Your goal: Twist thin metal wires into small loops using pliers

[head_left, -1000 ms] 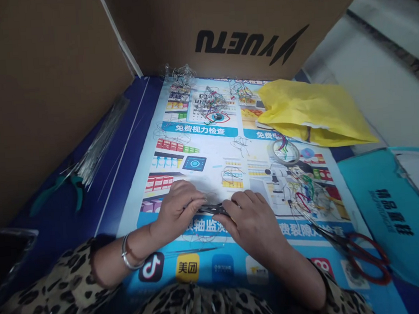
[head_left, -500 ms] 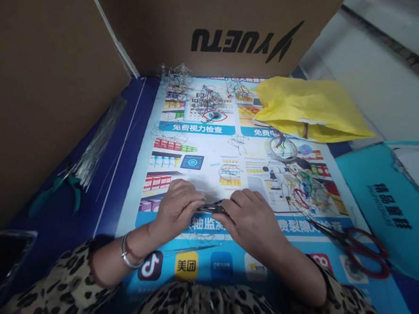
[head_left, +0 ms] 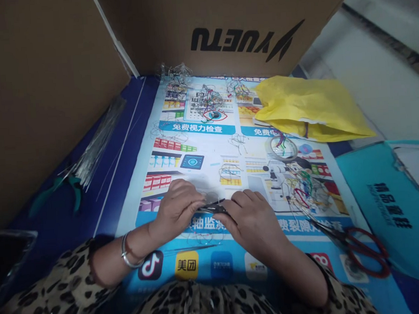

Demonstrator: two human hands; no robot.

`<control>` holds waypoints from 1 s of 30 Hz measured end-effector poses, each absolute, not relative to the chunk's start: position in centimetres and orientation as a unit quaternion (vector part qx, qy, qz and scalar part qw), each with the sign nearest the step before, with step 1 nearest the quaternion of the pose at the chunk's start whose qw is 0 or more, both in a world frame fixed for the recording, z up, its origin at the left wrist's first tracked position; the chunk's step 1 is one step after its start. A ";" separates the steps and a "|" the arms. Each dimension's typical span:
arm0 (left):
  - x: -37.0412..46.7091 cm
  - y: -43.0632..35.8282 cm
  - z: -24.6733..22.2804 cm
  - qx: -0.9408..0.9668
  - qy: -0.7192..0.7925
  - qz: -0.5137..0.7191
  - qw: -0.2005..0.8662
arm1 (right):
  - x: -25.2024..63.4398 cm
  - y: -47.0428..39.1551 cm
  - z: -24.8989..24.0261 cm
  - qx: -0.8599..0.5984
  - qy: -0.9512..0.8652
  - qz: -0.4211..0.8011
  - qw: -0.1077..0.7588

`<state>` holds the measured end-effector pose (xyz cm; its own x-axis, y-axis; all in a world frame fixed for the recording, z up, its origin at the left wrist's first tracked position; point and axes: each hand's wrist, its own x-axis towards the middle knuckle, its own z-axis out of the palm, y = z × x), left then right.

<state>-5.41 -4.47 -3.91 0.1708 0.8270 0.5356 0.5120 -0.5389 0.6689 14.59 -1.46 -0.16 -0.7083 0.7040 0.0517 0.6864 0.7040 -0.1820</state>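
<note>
My right hand (head_left: pixel 250 218) is closed around a small pair of dark pliers (head_left: pixel 214 208), whose tips point left. The fingers of my left hand (head_left: pixel 180 204) are pinched together at those tips, on what looks like a thin wire; the pinched part is mostly hidden. A faint loop of fine wire shows just above the pliers. In front of my hands, thin wire strands (head_left: pixel 194 248) lie on the printed sheet (head_left: pixel 128 228). Beyond them sits a loosely bent wire piece (head_left: pixel 230 171).
Red-handled scissors (head_left: pixel 366 251) and tangled coloured wires (head_left: pixel 305 189) lie right, near a tape roll (head_left: pixel 283 147), a yellow bag (head_left: pixel 309 106) and a turquoise box (head_left: pixel 382 203). Left are straight wires (head_left: pixel 98 145) and teal-handled pliers (head_left: pixel 76 193). Cardboard (head_left: pixel 159 32) stands behind.
The dark pliers have turned slightly between my hands, and one handle shows more clearly. Both hands stay almost in the same place.
</note>
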 end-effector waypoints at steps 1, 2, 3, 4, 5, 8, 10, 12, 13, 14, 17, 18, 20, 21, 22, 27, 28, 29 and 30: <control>-5.4 -4.5 -3.9 0.747 0.446 0.463 0.168 | 14.6 -1.5 -0.1 -0.377 -0.921 0.075 0.059; -5.4 -4.4 -3.8 0.749 0.444 0.464 0.165 | 14.6 -1.5 -0.1 -0.376 -0.922 0.076 0.059; -5.3 -4.4 -3.8 0.750 0.443 0.464 0.163 | 14.6 -1.5 -0.1 -0.376 -0.922 0.077 0.059; -5.3 -4.4 -3.7 0.750 0.442 0.464 0.162 | 14.6 -1.5 -0.1 -0.374 -0.922 0.078 0.058; -5.3 -4.4 -3.7 0.750 0.442 0.464 0.160 | 14.6 -1.5 -0.1 -0.373 -0.923 0.078 0.057; -5.4 -4.5 -3.8 0.752 0.444 0.461 0.160 | 14.6 -1.5 -0.1 -0.371 -0.924 0.074 0.058; -5.4 -4.5 -3.8 0.753 0.445 0.458 0.161 | 14.6 -1.5 -0.1 -0.370 -0.925 0.072 0.059; -5.5 -4.5 -3.8 0.754 0.442 0.457 0.162 | 14.6 -1.5 -0.1 -0.368 -0.925 0.073 0.056; -5.5 -4.5 -3.8 0.756 0.439 0.458 0.163 | 14.6 -1.5 -0.1 -0.369 -0.925 0.076 0.052; -5.4 -4.5 -3.8 0.757 0.436 0.459 0.163 | 14.6 -1.5 0.0 -0.370 -0.925 0.080 0.048; -5.4 -4.5 -3.8 0.758 0.430 0.462 0.164 | 14.6 -1.5 0.1 -0.376 -0.922 0.085 0.036; -5.4 -4.5 -3.8 0.759 0.429 0.463 0.164 | 14.6 -1.6 0.2 -0.378 -0.921 0.086 0.034; -5.4 -4.5 -3.9 0.760 0.427 0.461 0.166 | 14.6 -1.6 0.2 -0.384 -0.918 0.088 0.033; -5.4 -4.5 -3.9 0.761 0.427 0.459 0.167 | 14.6 -1.7 0.2 -0.387 -0.917 0.091 0.034; -5.4 -4.5 -3.9 0.762 0.427 0.457 0.167 | 14.6 -1.7 0.1 -0.388 -0.916 0.095 0.036; -5.5 -4.5 -4.0 0.766 0.427 0.448 0.175 | 14.7 -1.7 -0.1 -0.389 -0.913 0.121 0.041; -5.5 -4.5 -4.0 0.766 0.426 0.448 0.177 | 14.8 -1.6 -0.2 -0.389 -0.912 0.126 0.042; -5.6 -4.5 -4.0 0.766 0.424 0.448 0.179 | 14.8 -1.6 -0.2 -0.388 -0.911 0.131 0.042; -5.5 -4.5 -4.0 0.767 0.422 0.449 0.182 | 14.8 -1.5 -0.2 -0.388 -0.911 0.135 0.042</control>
